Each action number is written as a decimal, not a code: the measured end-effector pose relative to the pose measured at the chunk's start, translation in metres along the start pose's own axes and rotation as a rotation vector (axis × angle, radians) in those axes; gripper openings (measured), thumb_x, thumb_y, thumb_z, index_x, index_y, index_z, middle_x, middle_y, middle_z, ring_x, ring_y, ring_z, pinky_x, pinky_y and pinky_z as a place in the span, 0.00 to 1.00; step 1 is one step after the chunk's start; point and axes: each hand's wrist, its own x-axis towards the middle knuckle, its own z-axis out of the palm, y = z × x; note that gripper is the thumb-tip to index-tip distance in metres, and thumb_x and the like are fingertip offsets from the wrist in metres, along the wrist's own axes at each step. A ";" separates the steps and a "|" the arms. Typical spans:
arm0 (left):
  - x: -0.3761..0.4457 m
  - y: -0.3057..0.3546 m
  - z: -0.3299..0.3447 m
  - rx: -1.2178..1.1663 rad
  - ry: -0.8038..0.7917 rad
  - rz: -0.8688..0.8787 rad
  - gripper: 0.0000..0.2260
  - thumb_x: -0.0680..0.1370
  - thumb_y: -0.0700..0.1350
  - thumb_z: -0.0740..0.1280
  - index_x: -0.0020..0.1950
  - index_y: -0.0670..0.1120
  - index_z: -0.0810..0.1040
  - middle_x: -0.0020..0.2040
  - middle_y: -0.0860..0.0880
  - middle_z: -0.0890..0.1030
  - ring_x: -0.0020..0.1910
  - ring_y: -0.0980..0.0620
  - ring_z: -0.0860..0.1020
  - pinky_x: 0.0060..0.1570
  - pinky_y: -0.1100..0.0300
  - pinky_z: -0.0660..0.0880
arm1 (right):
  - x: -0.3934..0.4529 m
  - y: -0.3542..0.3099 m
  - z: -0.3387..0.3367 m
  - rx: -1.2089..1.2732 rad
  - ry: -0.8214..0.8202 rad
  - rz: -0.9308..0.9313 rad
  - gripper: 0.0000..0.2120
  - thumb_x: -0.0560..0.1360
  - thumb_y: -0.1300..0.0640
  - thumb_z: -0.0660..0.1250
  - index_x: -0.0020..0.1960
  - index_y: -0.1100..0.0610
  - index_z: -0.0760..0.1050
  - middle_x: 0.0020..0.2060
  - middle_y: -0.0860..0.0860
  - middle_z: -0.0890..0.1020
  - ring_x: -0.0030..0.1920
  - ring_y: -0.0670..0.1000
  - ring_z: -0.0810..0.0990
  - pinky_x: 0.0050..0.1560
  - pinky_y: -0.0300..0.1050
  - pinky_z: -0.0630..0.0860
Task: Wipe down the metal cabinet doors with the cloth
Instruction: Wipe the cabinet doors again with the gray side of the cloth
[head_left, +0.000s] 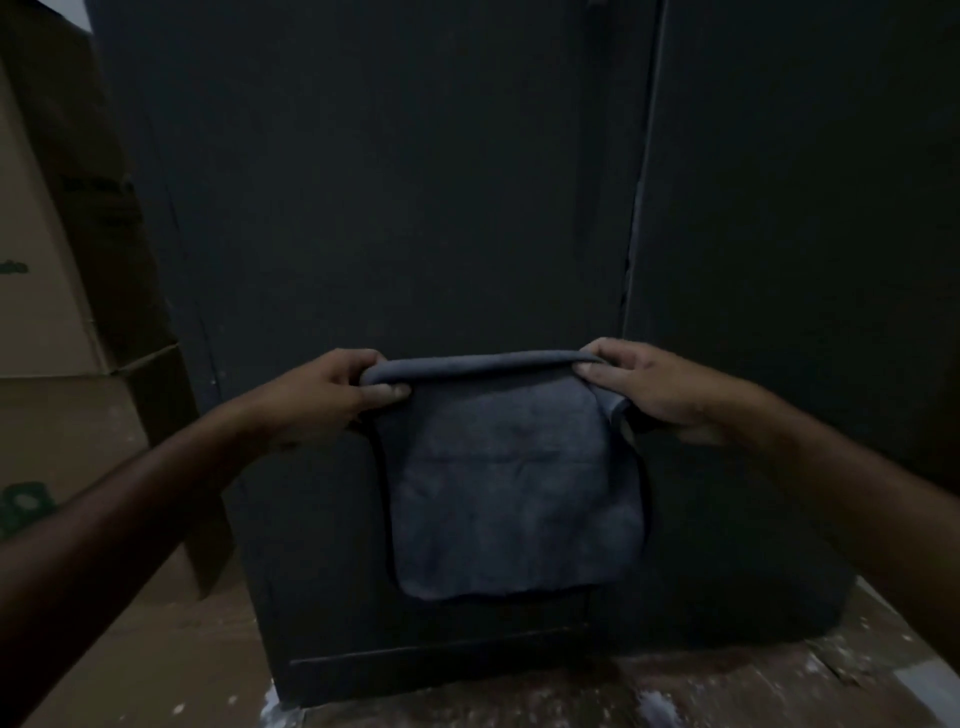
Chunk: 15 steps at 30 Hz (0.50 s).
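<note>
- A dim, head-worn view looks down at two bare hands holding a grey cloth (511, 483) in front of a dark metal cabinet (395, 208).
- The left hand (332, 395) pinches the cloth's upper left corner, thumb on the near face and fingers curled over the top edge.
- The right hand (647, 387) pinches the upper right corner the same way, its fingers wrapped over the rolled edge; a small flap of cloth bunches just under its thumb.
- Between the two grips the top edge is rolled over and runs level from side to side, pulled fairly taut.
- Below the hands the cloth hangs flat, its broad face toward the camera and its free lower edge pointing down at the floor; it hangs slightly longer than it is wide.
- Whether the hanging cloth touches the cabinet door behind it cannot be told.
- Beyond the right hand, a vertical seam (631, 234) divides two door panels.
- Past the left hand, stacked cardboard boxes (57, 249) stand beside the cabinet.
- Under the cloth's lower edge lies a stained, speckled floor (675, 691).
</note>
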 end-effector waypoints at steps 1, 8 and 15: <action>0.000 -0.002 0.004 -0.070 0.038 -0.018 0.20 0.70 0.60 0.74 0.50 0.45 0.78 0.39 0.55 0.82 0.42 0.54 0.82 0.42 0.56 0.79 | -0.001 0.000 0.004 0.060 0.012 0.011 0.13 0.84 0.52 0.64 0.61 0.60 0.78 0.51 0.58 0.85 0.48 0.58 0.82 0.46 0.53 0.79; -0.008 0.019 0.015 -0.357 0.292 -0.061 0.12 0.82 0.52 0.69 0.58 0.45 0.82 0.56 0.41 0.86 0.54 0.46 0.85 0.53 0.50 0.79 | -0.009 -0.013 -0.007 0.217 -0.059 0.130 0.26 0.72 0.63 0.76 0.68 0.51 0.74 0.61 0.57 0.82 0.55 0.56 0.83 0.48 0.50 0.83; -0.018 0.040 -0.002 -0.479 0.109 0.012 0.32 0.67 0.37 0.76 0.69 0.52 0.76 0.49 0.46 0.86 0.43 0.53 0.86 0.37 0.63 0.81 | -0.006 -0.017 -0.018 0.118 0.123 0.046 0.32 0.73 0.74 0.70 0.72 0.54 0.70 0.60 0.63 0.81 0.55 0.58 0.83 0.45 0.44 0.82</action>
